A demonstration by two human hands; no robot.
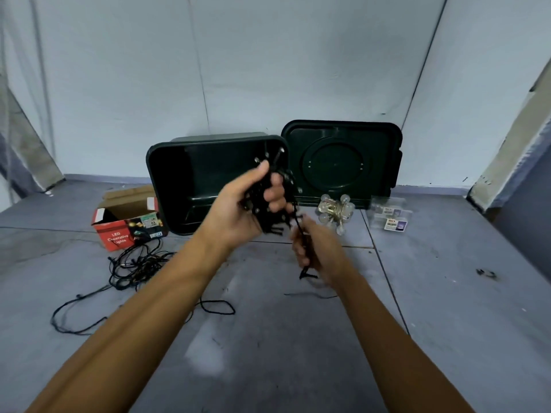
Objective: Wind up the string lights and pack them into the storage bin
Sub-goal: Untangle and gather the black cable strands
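Winding looks partly done: a bundle of black string lights (269, 222) is held above the floor in front of the storage bin (167, 180), with the left hand (235, 216) curling its fingers round it. The blurred right hand (316, 251) grips the trailing cord. A loose tangle (131, 263) lies unwound toward the floor's left edge, and nothing shows inside the bin.

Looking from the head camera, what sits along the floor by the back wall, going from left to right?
Red LED lights box → dark green storage bin tipped on its side → bundle of clear globe bulbs → clear plastic packet with labels. The bin lid overlaps the last two, so I leave it out.
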